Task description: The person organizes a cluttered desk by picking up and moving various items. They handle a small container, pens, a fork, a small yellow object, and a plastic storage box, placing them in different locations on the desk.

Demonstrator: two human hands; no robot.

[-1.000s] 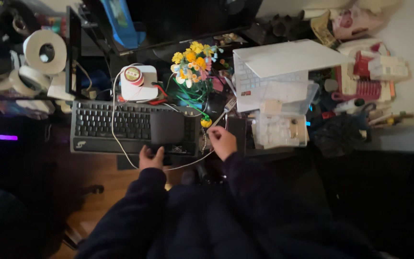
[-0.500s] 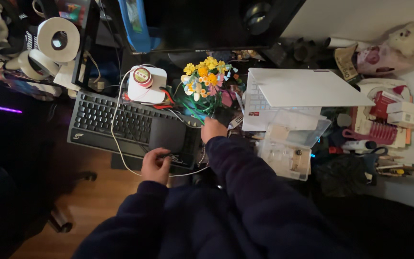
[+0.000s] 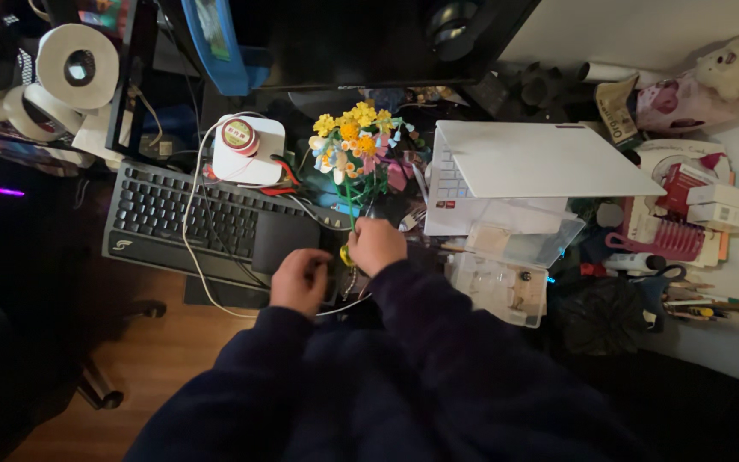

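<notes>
1. Right hand (image 3: 375, 245) pulled back from the base of the toy flower bouquet (image 3: 355, 145); half a second before, sat higher, right at the stems. Now at the near bench edge, just in front of the stems.
2. Right grip: curled shut, apparently pinching a small yellow piece (image 3: 345, 254) at its left side. Contact too small and dark to confirm.
3. Left hand (image 3: 300, 280) shifted right and up from the keyboard's (image 3: 173, 218) near edge. Now just beside the right hand, almost touching, over the dark pad (image 3: 282, 240) lying on the keyboard's right end.
4. Left grip: fingers curled in, closed or nearly so. Cannot tell whether anything is held.
5. Read as both hands converging on the yellow piece between them; looked like fine two-handed fitting work rather than reaching.
6. Bouquet upright, behind the hands, between the white spool holder (image 3: 248, 147) and the white laptop (image 3: 523, 162). Not touched by either hand.
7. Clear parts box (image 3: 499, 287) well right of the right hand, lid open. White cable (image 3: 194, 214) looped across the keyboard, running under the left wrist area.
</notes>
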